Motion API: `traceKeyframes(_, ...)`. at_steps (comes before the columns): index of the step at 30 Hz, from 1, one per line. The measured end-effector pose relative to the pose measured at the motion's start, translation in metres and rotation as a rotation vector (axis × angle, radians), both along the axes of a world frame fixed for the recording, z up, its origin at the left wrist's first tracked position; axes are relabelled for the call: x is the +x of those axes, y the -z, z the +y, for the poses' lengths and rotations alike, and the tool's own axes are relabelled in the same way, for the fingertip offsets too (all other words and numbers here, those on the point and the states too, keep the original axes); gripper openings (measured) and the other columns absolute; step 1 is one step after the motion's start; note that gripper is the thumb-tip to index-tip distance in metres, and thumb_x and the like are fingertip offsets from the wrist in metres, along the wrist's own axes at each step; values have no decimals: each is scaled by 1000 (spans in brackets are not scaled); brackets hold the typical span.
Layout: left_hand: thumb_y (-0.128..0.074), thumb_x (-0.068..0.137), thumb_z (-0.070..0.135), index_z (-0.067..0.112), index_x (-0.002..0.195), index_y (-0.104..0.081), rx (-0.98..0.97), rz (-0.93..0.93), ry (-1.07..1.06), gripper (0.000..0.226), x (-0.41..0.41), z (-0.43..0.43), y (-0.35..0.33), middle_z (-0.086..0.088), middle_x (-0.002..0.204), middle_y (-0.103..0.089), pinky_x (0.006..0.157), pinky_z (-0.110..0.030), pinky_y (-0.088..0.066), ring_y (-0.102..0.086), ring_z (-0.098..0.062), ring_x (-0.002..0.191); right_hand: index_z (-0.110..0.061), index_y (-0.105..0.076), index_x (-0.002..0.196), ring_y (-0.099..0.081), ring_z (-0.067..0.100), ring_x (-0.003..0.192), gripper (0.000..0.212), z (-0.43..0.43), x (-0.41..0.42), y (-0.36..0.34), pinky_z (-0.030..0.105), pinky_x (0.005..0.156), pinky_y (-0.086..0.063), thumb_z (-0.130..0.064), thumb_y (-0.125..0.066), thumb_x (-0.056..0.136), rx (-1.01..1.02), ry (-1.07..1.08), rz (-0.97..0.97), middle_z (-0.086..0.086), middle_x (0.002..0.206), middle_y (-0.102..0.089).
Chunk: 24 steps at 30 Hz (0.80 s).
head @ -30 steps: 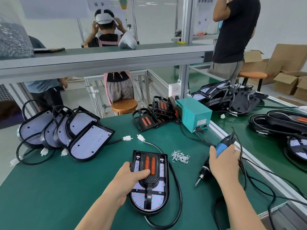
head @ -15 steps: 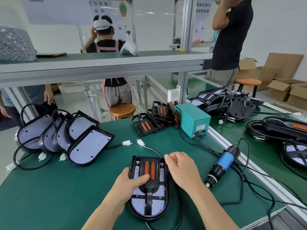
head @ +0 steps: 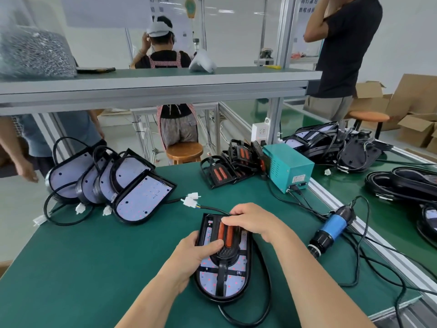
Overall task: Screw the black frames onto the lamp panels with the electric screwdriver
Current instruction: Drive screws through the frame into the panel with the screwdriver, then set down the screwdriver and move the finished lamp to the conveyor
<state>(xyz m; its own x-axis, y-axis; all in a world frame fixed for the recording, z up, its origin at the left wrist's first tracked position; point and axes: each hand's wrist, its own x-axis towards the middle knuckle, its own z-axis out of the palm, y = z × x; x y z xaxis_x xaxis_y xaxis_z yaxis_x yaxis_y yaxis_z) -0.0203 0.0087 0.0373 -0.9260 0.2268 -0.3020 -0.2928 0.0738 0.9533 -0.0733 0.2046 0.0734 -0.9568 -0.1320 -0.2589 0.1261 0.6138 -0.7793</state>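
A lamp panel (head: 233,284) with a black frame (head: 222,272) and two orange bars lies on the green bench in front of me. My left hand (head: 191,256) grips its left edge, thumb pressed on the frame's middle. My right hand (head: 253,221) lies across the frame's far end, fingers bunched and pointing left. I cannot see whether they pinch a screw. The blue and black electric screwdriver (head: 331,230) lies on the bench to the right, a hand's width from my right hand. The screw pile is hidden behind that hand.
Bare lamp panels (head: 142,200) with cords lean in a row at the left. Loose black frames (head: 220,174) are stacked at the back beside a teal power box (head: 286,166). Cables (head: 369,263) trail near the bench's right edge. More lamps (head: 402,183) lie beyond it. People stand behind the shelf.
My right hand set the screwdriver down on the bench, went to the screw pile, then moved onto the frame's far end. My left hand kept hold of the panel.
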Motion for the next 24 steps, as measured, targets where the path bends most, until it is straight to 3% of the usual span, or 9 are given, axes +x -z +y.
traceKeyframes(6,-85,70,31,9,116,-66,35,41,37,54,-2,2,3,-8,105,-77,83,-36,-59,-74,-26,97,-22,-66,101,-62,14,85,33,23,3,-11,36,82,-49,-48,-78,85,4,-159,16,-2,93,-69)
traceKeyframes(8,-83,77,32,8,114,-69,55,56,12,46,-6,2,3,-10,106,-77,79,-32,-59,-74,-27,98,-20,-69,100,-68,22,93,33,26,5,-8,43,92,-53,-46,-80,82,-70,-130,17,5,100,-74)
traceKeyframes(10,-68,93,36,9,107,-74,79,52,-96,31,-10,4,4,-12,105,-77,87,-38,-57,-73,-29,100,-18,-73,100,-69,32,104,35,30,6,-4,50,100,-50,-45,-80,80,-136,-80,27,9,106,-75)
traceKeyframes(14,-43,107,26,11,101,-75,80,120,-321,36,-20,1,9,-10,109,-75,103,-40,-49,-70,-24,108,-17,-77,100,-68,20,95,26,43,7,1,44,100,-49,-38,-80,85,-244,5,35,9,104,-77)
traceKeyframes(17,-51,101,21,21,101,-74,-268,296,-328,23,-26,1,13,3,109,-72,102,-35,-48,-65,-17,108,-19,-80,95,-69,13,86,15,57,12,-5,35,91,-50,-32,-79,88,-368,68,63,7,98,-78)
traceKeyframes(20,-63,88,9,36,82,-62,-650,547,-157,28,-23,10,19,10,85,-64,70,-14,-44,-61,-19,85,-21,-81,93,-71,12,84,8,74,17,-16,28,81,-56,-28,-77,90,-500,132,111,4,97,-79)
traceKeyframes(21,-65,85,7,34,81,-61,-725,640,-120,27,-22,13,21,10,83,-62,66,-16,-42,-61,-23,83,-23,-81,93,-71,11,82,7,81,19,-19,26,74,-56,-28,-77,90,-528,165,133,3,96,-79)
traceKeyframes(23,-68,86,17,22,103,-69,-891,781,-5,18,-25,19,30,2,105,-68,81,-30,-48,-64,-29,102,-22,-80,93,-68,12,80,9,96,24,-24,27,69,-52,-30,-76,91,-558,264,192,2,94,-77)
traceKeyframes(24,-63,92,31,24,124,-64,-1006,774,69,33,-29,22,34,3,129,-63,99,-36,-45,-56,-27,124,-21,-79,93,-66,15,81,11,104,27,-26,29,70,-49,-31,-76,90,-575,323,225,3,93,-75)
